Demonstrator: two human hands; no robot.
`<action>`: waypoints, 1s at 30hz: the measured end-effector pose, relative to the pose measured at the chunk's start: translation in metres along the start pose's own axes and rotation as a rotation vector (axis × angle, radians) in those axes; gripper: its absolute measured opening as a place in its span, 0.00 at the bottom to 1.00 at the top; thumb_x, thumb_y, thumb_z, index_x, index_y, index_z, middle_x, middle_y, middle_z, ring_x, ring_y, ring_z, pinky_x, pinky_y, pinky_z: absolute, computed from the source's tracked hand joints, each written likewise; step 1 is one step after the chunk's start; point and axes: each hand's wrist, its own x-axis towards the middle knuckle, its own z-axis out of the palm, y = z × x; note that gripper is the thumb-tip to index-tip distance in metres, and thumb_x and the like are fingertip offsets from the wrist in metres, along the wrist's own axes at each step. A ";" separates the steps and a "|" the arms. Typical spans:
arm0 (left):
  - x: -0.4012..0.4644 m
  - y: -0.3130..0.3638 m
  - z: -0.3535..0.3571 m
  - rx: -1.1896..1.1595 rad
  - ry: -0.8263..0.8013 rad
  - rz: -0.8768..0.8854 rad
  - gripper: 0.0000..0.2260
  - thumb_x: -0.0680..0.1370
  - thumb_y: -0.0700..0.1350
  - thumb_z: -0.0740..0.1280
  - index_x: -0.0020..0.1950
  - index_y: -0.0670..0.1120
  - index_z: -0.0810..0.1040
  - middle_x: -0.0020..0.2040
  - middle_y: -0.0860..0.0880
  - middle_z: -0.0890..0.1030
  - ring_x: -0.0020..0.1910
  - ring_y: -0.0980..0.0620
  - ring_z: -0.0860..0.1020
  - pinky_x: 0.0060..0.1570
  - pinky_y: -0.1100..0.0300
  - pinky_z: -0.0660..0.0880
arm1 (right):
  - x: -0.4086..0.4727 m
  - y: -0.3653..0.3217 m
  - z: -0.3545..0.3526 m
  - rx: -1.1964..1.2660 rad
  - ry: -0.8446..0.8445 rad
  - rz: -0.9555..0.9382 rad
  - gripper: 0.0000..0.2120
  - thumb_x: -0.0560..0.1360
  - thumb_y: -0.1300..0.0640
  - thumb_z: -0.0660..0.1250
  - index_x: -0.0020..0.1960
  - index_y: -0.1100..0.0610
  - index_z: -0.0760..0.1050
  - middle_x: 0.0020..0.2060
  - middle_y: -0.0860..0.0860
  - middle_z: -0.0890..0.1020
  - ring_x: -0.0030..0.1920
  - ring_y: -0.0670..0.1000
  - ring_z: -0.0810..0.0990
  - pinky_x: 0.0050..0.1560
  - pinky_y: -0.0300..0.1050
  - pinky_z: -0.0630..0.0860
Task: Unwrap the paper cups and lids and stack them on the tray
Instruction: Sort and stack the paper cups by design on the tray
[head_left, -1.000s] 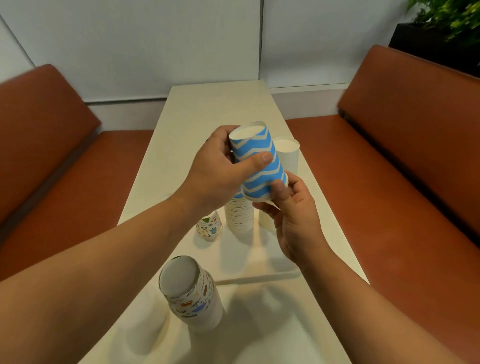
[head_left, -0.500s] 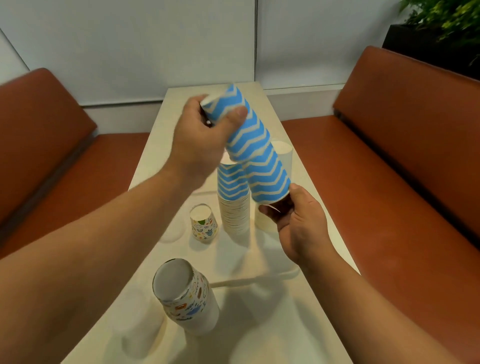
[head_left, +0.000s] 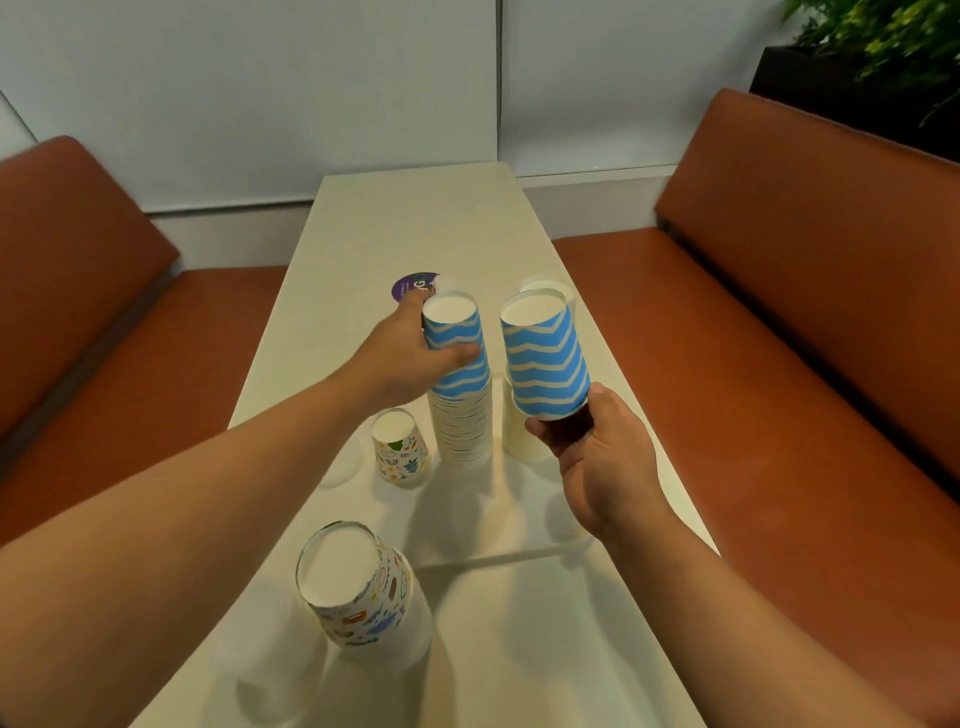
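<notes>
My left arm reaches forward across the table (head_left: 363, 223), and my left hand (head_left: 410, 348) wraps around the top of the tall cup stack (head_left: 460, 384), thumb across the front of its blue zigzag cup and fingers behind. The stack stands upside down on the table; below the blue cups its lower part is white, ribbed with many thin rims.

My right hand (head_left: 602, 457) is raised, palm toward me, fingers curled under the rim end of a second blue cup bundle (head_left: 545, 353), gripping it bottom-up and tilted slightly left, clear of the table. The paper is smooth, with wavy blue and cream bands and a flat white base.

Just behind it stands a plain white stack (head_left: 524, 431), partly hidden. Left of the tall stack sits a small patterned cup (head_left: 399, 447), upside down, printed with little coloured doodles. Nearest me is a larger doodle cup stack (head_left: 363, 592), also inverted. A round purple disc (head_left: 410, 286) lies flat beyond my left hand. Brown padded benches (head_left: 805, 312) flank the table.
</notes>
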 end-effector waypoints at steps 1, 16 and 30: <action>-0.001 -0.001 -0.003 0.032 0.022 0.018 0.27 0.74 0.51 0.74 0.68 0.50 0.66 0.57 0.56 0.75 0.59 0.54 0.75 0.58 0.57 0.74 | -0.001 0.000 0.000 0.006 -0.007 -0.001 0.12 0.83 0.61 0.55 0.52 0.62 0.77 0.39 0.52 0.85 0.39 0.50 0.85 0.41 0.44 0.82; -0.057 0.043 -0.018 -0.156 0.204 0.506 0.17 0.72 0.53 0.70 0.59 0.54 0.73 0.51 0.49 0.79 0.46 0.50 0.81 0.47 0.49 0.81 | -0.009 0.016 0.012 -0.473 -0.212 -0.165 0.20 0.85 0.51 0.51 0.51 0.57 0.79 0.40 0.52 0.84 0.43 0.51 0.83 0.49 0.51 0.80; -0.005 0.018 -0.017 0.118 0.183 0.258 0.16 0.72 0.49 0.73 0.54 0.51 0.69 0.46 0.47 0.79 0.41 0.50 0.78 0.43 0.51 0.78 | 0.024 0.105 -0.075 -2.077 -0.526 -0.251 0.41 0.68 0.34 0.34 0.79 0.43 0.52 0.80 0.51 0.51 0.80 0.56 0.47 0.78 0.54 0.47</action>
